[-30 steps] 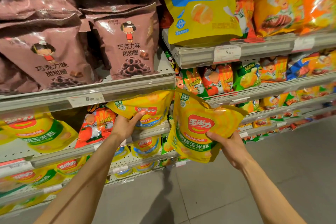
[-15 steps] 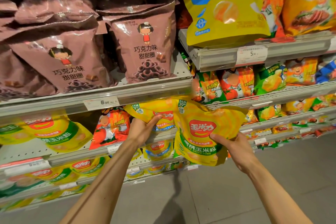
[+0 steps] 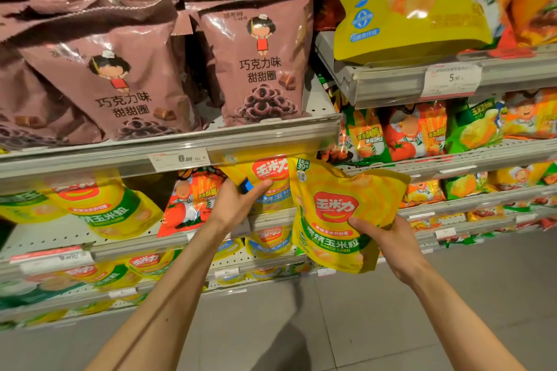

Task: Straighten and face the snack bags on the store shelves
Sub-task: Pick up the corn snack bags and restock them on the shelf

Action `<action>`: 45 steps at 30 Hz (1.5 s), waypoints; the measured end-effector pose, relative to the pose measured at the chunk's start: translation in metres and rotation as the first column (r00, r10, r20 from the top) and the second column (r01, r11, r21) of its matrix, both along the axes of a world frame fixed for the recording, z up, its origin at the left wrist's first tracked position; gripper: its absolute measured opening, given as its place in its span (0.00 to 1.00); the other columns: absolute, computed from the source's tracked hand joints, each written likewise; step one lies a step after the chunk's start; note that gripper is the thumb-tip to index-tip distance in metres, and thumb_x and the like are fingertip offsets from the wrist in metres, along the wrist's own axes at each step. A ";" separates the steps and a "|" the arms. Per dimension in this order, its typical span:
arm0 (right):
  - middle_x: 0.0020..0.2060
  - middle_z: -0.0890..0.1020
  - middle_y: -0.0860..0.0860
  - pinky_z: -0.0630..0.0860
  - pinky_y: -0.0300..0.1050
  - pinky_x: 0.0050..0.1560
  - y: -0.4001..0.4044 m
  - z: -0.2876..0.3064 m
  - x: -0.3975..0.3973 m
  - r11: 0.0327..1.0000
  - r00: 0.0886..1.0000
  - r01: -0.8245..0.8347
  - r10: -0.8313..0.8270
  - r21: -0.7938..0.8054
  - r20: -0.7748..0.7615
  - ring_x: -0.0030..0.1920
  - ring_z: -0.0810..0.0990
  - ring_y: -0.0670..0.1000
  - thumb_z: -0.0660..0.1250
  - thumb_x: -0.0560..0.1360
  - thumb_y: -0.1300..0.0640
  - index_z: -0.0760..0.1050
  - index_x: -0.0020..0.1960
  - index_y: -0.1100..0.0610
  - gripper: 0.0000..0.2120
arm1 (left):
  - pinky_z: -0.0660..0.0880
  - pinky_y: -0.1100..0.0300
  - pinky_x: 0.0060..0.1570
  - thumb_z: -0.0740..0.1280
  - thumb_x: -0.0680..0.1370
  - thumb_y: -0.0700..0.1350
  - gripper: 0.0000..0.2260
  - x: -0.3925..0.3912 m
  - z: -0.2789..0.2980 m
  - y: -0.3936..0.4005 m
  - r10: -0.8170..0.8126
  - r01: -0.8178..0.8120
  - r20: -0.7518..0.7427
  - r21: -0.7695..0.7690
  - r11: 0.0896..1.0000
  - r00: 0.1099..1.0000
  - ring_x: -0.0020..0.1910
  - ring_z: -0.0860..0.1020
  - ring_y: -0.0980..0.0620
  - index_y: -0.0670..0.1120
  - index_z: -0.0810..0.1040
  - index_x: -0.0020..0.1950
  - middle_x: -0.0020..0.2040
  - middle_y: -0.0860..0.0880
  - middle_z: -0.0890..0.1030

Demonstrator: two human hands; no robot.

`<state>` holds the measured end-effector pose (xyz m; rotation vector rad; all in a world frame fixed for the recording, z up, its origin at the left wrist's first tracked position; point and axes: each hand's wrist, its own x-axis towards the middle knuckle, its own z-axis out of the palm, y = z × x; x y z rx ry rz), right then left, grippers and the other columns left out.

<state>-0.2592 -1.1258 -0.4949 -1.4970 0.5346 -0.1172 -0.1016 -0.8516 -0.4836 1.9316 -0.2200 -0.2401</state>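
Corn bag (image 3: 337, 214) front out, upright, top tilted left; right hand (image 3: 388, 238) grips.

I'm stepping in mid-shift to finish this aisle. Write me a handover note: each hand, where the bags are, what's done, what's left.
Left hand: grips the blue-banded yellow bag on the second shelf, under the price rail.
Right hand: holds the green-banded corn bag off the shelf, front facing out, tilted.
Done: chocolate ring bags above stand facing front.
Left: seat the held bag upright, square the other.
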 end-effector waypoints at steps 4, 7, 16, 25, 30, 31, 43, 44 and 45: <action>0.52 0.87 0.48 0.81 0.47 0.51 0.001 -0.005 0.001 1.000 0.999 -0.023 0.022 -0.016 -0.025 0.53 0.86 0.50 0.79 0.65 0.51 0.78 0.64 0.52 0.29 | 0.79 0.34 0.47 0.74 0.68 0.71 0.35 0.011 -0.017 0.006 0.008 -0.008 -0.018 0.011 1.000 1.000 0.40 0.80 0.47 0.38 0.79 0.44 0.41 0.39 0.81; 0.53 0.87 0.49 0.81 0.51 0.55 0.001 -0.006 0.000 0.999 0.999 -0.036 0.036 -0.013 -0.029 0.54 0.86 0.51 0.79 0.65 0.51 0.77 0.65 0.53 0.29 | 0.79 0.35 0.45 0.73 0.66 0.74 0.41 0.011 -0.017 0.004 0.038 -0.037 -0.040 0.018 0.999 0.998 0.38 0.79 0.46 0.33 0.79 0.45 0.39 0.35 0.81; 0.53 0.87 0.48 0.81 0.54 0.56 0.002 0.000 -0.003 0.998 0.998 -0.063 0.063 -0.015 -0.031 0.53 0.86 0.51 0.83 0.57 0.41 0.78 0.63 0.51 0.38 | 0.74 0.61 0.59 0.77 0.75 0.49 0.24 -0.004 0.001 0.005 0.102 -0.112 -0.138 -0.063 0.992 0.985 0.70 0.71 0.57 0.44 0.71 0.65 0.66 0.55 0.75; 0.52 0.87 0.49 0.81 0.50 0.53 0.020 0.014 0.002 0.987 0.987 -0.158 0.158 0.009 -0.023 0.52 0.87 0.51 0.79 0.64 0.53 0.79 0.61 0.52 0.26 | 0.76 0.67 0.46 0.73 0.78 0.41 0.20 -0.083 -0.023 0.036 0.182 -0.184 -0.046 -0.052 0.982 0.982 0.53 0.80 0.59 0.52 0.73 0.67 0.55 0.51 0.81; 0.51 0.88 0.47 0.82 0.41 0.46 0.055 0.026 0.015 0.958 0.958 -0.288 0.288 0.013 -0.002 0.51 0.87 0.49 0.78 0.66 0.55 0.79 0.61 0.53 0.23 | 0.73 0.70 0.50 0.80 0.71 0.51 0.31 -0.096 -0.011 0.041 0.015 -0.026 -0.176 -0.061 0.998 0.984 0.61 0.74 0.72 0.60 0.70 0.70 0.62 0.64 0.78; 0.50 0.88 0.47 0.82 0.40 0.45 0.063 0.030 0.018 0.952 0.952 -0.307 0.307 0.015 -0.003 0.50 0.87 0.48 0.77 0.68 0.56 0.79 0.61 0.53 0.22 | 0.72 0.70 0.51 0.81 0.70 0.51 0.31 -0.097 -0.006 0.044 0.020 -0.033 -0.188 -0.066 0.997 0.982 0.60 0.74 0.71 0.60 0.71 0.68 0.61 0.65 0.79; 0.48 0.88 0.45 0.80 0.36 0.44 0.203 0.053 0.059 0.793 0.806 -0.578 0.592 -0.191 0.018 0.49 0.86 0.43 0.76 0.74 0.59 0.84 0.54 0.54 0.10 | 0.80 0.67 0.39 0.81 0.69 0.44 0.24 -0.122 0.050 0.171 0.341 -0.367 -0.172 -0.153 0.918 0.924 0.44 0.84 0.63 0.48 0.75 0.60 0.46 0.56 0.85; 0.48 0.88 0.44 0.80 0.36 0.44 0.218 0.053 0.062 0.771 0.786 -0.602 0.618 -0.208 0.020 0.50 0.86 0.43 0.76 0.74 0.59 0.84 0.55 0.52 0.11 | 0.80 0.66 0.39 0.81 0.69 0.43 0.23 -0.123 0.052 0.187 0.359 -0.382 -0.162 -0.144 0.913 0.919 0.42 0.84 0.63 0.47 0.76 0.60 0.45 0.58 0.85; 0.50 0.87 0.43 0.81 0.38 0.46 0.234 0.054 0.064 0.747 0.763 -0.628 0.646 -0.219 0.013 0.52 0.85 0.43 0.77 0.73 0.56 0.83 0.56 0.50 0.12 | 0.80 0.66 0.39 0.81 0.69 0.43 0.23 -0.123 0.054 0.202 0.372 -0.392 -0.149 -0.138 0.909 0.916 0.42 0.84 0.63 0.46 0.76 0.59 0.45 0.60 0.85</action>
